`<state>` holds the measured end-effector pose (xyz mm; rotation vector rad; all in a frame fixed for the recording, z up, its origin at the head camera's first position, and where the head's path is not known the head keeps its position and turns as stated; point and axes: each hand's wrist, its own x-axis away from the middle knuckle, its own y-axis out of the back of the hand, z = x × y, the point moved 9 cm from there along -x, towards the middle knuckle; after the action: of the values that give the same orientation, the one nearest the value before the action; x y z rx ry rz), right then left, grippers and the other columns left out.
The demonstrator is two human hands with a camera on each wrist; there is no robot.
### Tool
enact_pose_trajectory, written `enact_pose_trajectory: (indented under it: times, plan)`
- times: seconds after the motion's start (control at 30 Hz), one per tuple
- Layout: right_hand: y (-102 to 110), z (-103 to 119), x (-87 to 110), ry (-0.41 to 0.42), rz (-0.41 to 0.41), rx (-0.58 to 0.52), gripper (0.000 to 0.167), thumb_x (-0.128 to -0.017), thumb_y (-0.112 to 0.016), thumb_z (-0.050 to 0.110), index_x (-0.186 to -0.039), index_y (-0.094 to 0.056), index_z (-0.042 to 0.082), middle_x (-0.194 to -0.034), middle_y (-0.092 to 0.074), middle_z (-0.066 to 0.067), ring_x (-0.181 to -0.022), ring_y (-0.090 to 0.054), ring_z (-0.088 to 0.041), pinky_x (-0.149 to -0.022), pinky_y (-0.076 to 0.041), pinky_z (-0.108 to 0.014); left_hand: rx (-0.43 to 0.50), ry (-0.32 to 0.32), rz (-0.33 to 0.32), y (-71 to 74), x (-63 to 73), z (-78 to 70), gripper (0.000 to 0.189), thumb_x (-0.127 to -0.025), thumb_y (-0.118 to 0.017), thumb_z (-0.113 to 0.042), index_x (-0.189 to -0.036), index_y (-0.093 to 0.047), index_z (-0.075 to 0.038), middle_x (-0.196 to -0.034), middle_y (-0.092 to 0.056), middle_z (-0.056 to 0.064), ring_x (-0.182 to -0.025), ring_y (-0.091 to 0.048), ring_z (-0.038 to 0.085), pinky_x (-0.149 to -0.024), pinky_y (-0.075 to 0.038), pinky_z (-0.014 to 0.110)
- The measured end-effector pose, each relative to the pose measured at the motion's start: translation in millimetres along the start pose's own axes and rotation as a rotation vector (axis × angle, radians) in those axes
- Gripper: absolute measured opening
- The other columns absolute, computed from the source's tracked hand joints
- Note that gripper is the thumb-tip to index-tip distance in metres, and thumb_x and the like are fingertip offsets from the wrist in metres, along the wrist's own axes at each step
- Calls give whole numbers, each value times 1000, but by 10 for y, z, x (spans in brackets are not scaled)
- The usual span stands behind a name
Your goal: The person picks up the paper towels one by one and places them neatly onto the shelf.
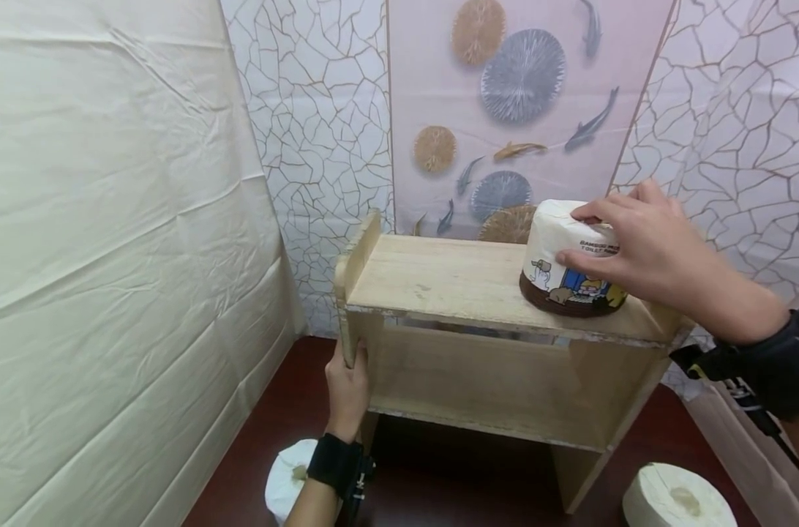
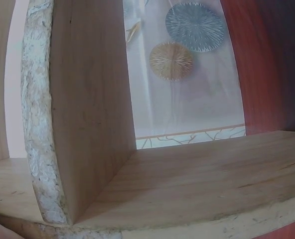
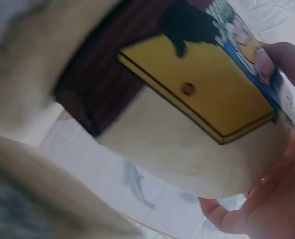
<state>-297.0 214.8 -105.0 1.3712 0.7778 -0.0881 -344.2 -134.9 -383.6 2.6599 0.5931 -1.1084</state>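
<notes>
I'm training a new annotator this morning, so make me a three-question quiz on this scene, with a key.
1. Choose one. What does the right hand hold?
a) a cup
b) a printed toilet roll
c) a book

2. True or false: the left hand holds the left side panel of the wooden shelf.

3. Count: how many other white rolls show in the head view?

Key:
1. b
2. True
3. Two, one at the lower left, one at the lower right.
</notes>
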Motion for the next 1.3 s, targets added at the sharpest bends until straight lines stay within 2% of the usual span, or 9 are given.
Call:
enact_pose_trajectory:
  times: [0.2,0.53,0.8,0.87,0.93,1.07,1.13,1.23,1.3]
  plan:
    - [32,24,66,32,-79,3,58,-83,-89,32,-127,-70,-1,-113,-71,-23,-91,-41,-36,-79,-28,-54,9,-5,1,11,-21,-20,39,-110,-59,-11,-148,-57,-5,-132,-69,25,-112,-72,39,-84,-59,57]
    - [-26,39,134,54,-123,-14,63,-83,-88,31,-132,-67,-3,-113,-67,-23,-95,-41,-39,-82,-29,-55,9,15,-1,29,16,18,37,-110,-58,-12,-146,-58,-3,-129,-70,26,-108,-73,40,-81,-60,53]
    - [-3,40,233,70,-242,-86,88,-75,-95,26,-147,-53,-4,-124,-55,-30,-108,-39,-46,-82,-28,-52,34,27,16,-23,30,51,39,-111,-56,-15,-149,-57,-5,-124,-70,28,-92,-72,46,-66,-49,37]
    - [-2,24,271,75,-266,-107,92,-75,-96,32,-148,-53,-4,-129,-52,-33,-113,-38,-49,-86,-28,-55,28,19,15,-18,37,54,38,-111,-56,-15,-149,-57,-5,-124,-70,28,-94,-72,46,-68,-52,39]
    - [18,-5,323,64,-296,-139,95,-80,-91,51,-149,-53,-3,-134,-48,-34,-120,-36,-51,-94,-25,-59,34,14,14,-17,40,56,38,-111,-56,-15,-148,-57,-5,-123,-70,28,-96,-72,47,-69,-54,43]
    - [121,-43,473,34,-384,-191,109,-83,-61,87,-149,-54,0,-138,-43,-37,-127,-31,-52,-103,-17,-62,33,16,14,-27,31,40,39,-111,-56,-14,-149,-56,-5,-127,-70,27,-101,-73,45,-73,-57,46]
    - [167,-25,563,31,-430,-196,113,-83,-54,91,-148,-54,-1,-136,-43,-39,-126,-29,-53,-104,-16,-60,31,21,14,-32,26,26,39,-111,-56,-14,-149,-57,-5,-126,-70,26,-98,-73,42,-71,-56,43]
    - [220,28,700,34,-487,-215,109,-85,-58,86,-146,-56,-3,-133,-43,-40,-125,-31,-51,-106,-15,-56,31,28,9,-26,18,6,37,-111,-57,-14,-147,-58,-5,-100,-69,27,-75,-66,34,-61,-50,36]
    - [242,47,796,13,-521,-262,107,-85,-61,85,-146,-57,-3,-132,-47,-32,-127,-33,-39,-109,-13,-49,35,29,0,-14,8,-12,36,-111,-57,-13,-146,-59,-5,-96,-68,26,-72,-64,33,-60,-47,35]
